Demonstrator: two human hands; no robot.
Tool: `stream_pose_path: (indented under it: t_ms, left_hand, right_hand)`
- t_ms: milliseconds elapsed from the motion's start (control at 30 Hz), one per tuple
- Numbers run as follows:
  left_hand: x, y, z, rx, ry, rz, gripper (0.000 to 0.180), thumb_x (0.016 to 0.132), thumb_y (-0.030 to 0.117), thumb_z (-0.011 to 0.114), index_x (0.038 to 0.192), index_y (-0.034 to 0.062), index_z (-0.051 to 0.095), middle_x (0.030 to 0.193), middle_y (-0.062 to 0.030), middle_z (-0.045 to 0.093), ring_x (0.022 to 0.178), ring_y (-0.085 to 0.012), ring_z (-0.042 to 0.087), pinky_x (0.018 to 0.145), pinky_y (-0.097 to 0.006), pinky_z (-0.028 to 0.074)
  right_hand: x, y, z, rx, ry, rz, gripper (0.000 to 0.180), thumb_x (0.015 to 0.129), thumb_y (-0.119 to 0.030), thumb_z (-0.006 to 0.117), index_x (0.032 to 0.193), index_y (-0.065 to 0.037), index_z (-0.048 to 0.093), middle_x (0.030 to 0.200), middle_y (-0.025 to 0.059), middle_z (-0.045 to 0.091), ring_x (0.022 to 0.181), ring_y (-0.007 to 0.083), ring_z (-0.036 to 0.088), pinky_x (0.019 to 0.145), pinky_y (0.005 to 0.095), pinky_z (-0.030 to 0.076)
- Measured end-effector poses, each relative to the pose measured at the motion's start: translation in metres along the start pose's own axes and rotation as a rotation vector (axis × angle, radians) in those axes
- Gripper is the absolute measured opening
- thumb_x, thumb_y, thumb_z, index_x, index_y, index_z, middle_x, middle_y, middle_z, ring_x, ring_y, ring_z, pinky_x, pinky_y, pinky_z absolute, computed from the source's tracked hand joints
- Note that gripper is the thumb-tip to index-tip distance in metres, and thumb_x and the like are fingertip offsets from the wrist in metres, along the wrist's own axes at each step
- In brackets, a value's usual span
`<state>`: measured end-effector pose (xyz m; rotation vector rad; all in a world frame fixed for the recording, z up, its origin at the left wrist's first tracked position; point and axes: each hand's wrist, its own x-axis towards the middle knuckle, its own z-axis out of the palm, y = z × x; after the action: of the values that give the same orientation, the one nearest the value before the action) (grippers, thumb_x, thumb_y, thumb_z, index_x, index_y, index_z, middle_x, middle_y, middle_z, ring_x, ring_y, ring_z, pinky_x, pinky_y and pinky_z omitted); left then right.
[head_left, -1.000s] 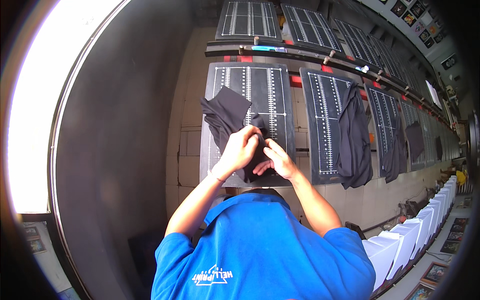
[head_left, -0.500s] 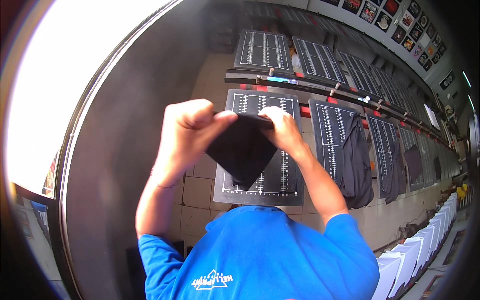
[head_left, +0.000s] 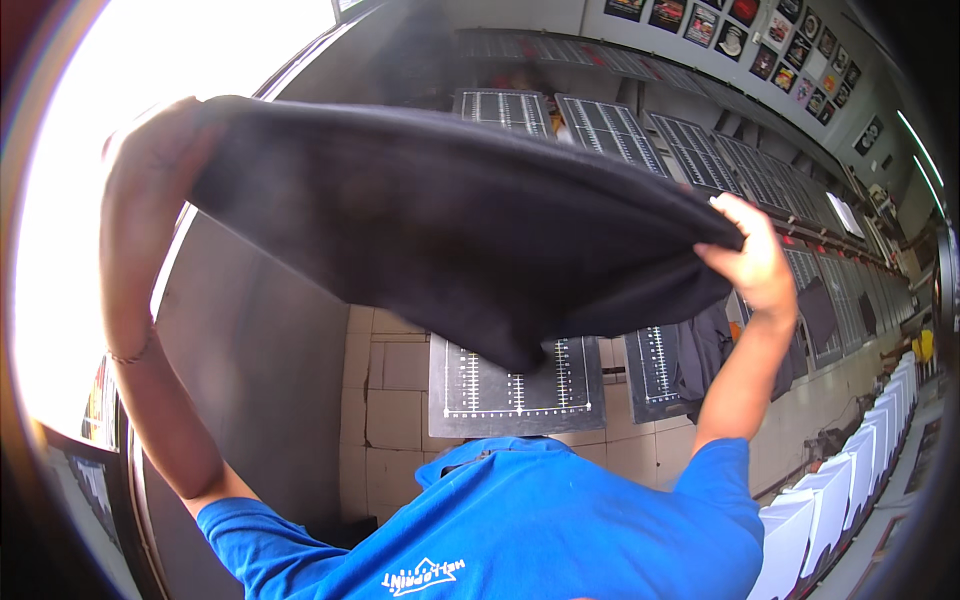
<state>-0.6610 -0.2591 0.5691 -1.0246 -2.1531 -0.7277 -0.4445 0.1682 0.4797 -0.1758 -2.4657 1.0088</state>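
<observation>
A wide piece of black cloth [head_left: 440, 210] is stretched out in the air between my two hands, its lower edge sagging to a point. My left hand [head_left: 165, 150], raised at the far left against the bright window, holds one end; it is blurred and partly washed out. At the other end my right hand [head_left: 755, 258] pinches the cloth between thumb and fingers. Below it lies a flat black board [head_left: 497, 395] with white ruler marks, its far part hidden behind the cloth.
More marked boards [head_left: 610, 130] stand in rows beyond and to the right. Dark cloths [head_left: 705, 355] drape over some of them. White panels [head_left: 835, 510] line up at the lower right. A dark grey wall surface [head_left: 240, 370] rises at my left.
My hands have moved far apart, left hand up and leftward, right hand to the right. The cloth, bunched and folded between them before, is now spread wide.
</observation>
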Motion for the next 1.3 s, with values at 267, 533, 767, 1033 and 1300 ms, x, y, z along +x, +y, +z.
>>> stream_pose_path:
  t_ms: [267, 533, 767, 1033, 1300]
  left_hand:
    - [0.087, -0.139, 0.034, -0.250, 0.105, -0.052, 0.044, 0.093, 0.016, 0.067, 0.132, -0.0008, 0.055, 0.116, -0.0096, 0.064, 0.105, -0.0145, 0.059, 0.095, -0.030, 0.046]
    - [0.089, -0.170, 0.196, 0.144, 0.081, -0.053, 0.047, 0.094, 0.037, 0.068, 0.128, 0.0051, 0.061, 0.112, -0.0151, 0.066, 0.105, -0.0279, 0.064, 0.094, -0.039, 0.049]
    - [0.012, -0.053, 0.084, -0.928, 0.435, -0.304, 0.034, 0.101, 0.023, 0.058, 0.129, 0.0033, 0.060, 0.118, -0.0145, 0.063, 0.107, -0.0242, 0.061, 0.082, -0.036, 0.053]
    - [-0.193, 0.010, 0.067, -0.828, 0.128, -0.233, 0.024, 0.100, 0.019, 0.053, 0.087, 0.0000, 0.055, 0.079, -0.0124, 0.062, 0.074, -0.0204, 0.061, 0.064, -0.030, 0.048]
    - [-0.372, 0.018, 0.167, -0.626, -0.340, -1.015, 0.017, 0.095, 0.010, 0.063, 0.082, -0.0013, 0.061, 0.070, 0.0023, 0.055, 0.067, -0.0047, 0.047, 0.060, -0.024, 0.039]
  right_hand:
    - [0.080, -0.019, -0.081, 0.063, -0.041, -0.089, 0.065, 0.088, -0.027, 0.074, 0.136, 0.010, 0.051, 0.127, 0.0157, 0.064, 0.117, 0.0213, 0.061, 0.105, 0.0326, 0.043]
    - [0.160, 0.135, -0.012, -0.473, 0.038, 0.198, 0.069, 0.079, -0.042, 0.079, 0.127, 0.004, 0.063, 0.124, 0.0244, 0.066, 0.118, 0.0312, 0.061, 0.102, 0.0392, 0.045]
    - [0.131, 0.059, -0.045, -0.353, 0.499, -0.153, 0.025, 0.087, -0.014, 0.072, 0.107, 0.001, 0.066, 0.095, 0.0076, 0.069, 0.091, 0.0145, 0.063, 0.082, 0.0306, 0.048]
    - [-0.047, 0.078, 0.007, -0.060, 0.357, -0.182, 0.017, 0.094, -0.004, 0.047, 0.101, -0.001, 0.063, 0.115, 0.0102, 0.062, 0.108, 0.0197, 0.059, 0.101, 0.0332, 0.041]
    - [-0.209, 0.242, 0.173, 0.061, 0.242, 0.339, 0.034, 0.078, 0.008, 0.051, 0.108, 0.001, 0.064, 0.119, 0.0126, 0.062, 0.119, 0.0239, 0.055, 0.108, 0.0356, 0.038]
